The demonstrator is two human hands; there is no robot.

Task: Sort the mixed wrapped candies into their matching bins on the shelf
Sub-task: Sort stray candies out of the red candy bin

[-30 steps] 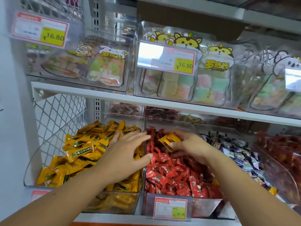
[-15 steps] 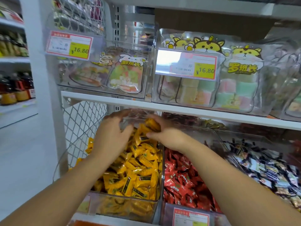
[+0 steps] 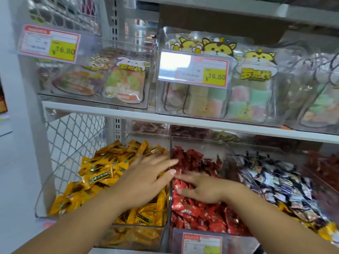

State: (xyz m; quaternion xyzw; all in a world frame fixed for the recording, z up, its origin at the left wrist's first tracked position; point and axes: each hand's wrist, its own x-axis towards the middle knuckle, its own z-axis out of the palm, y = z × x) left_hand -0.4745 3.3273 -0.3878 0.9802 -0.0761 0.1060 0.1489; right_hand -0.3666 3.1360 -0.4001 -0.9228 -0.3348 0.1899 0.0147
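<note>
Left hand [image 3: 145,182] splayed over yellow candies [image 3: 99,173]; right hand [image 3: 205,189] splayed on red candies [image 3: 200,215]; both empty; bin divider [image 3: 170,143] between them; shelf edge [image 3: 183,122] overhead.

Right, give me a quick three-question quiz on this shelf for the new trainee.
1. True or false: the right hand grips a yellow candy.
2. The left hand lies over candies of which colour? A yellow; B red; C black-and-white.
3. Fill in: the stray wrappers among the black-and-white candies are ____.
Key: 1 false, it rests open on the red candies; 2 A, the yellow candies; 3 yellow.
</note>
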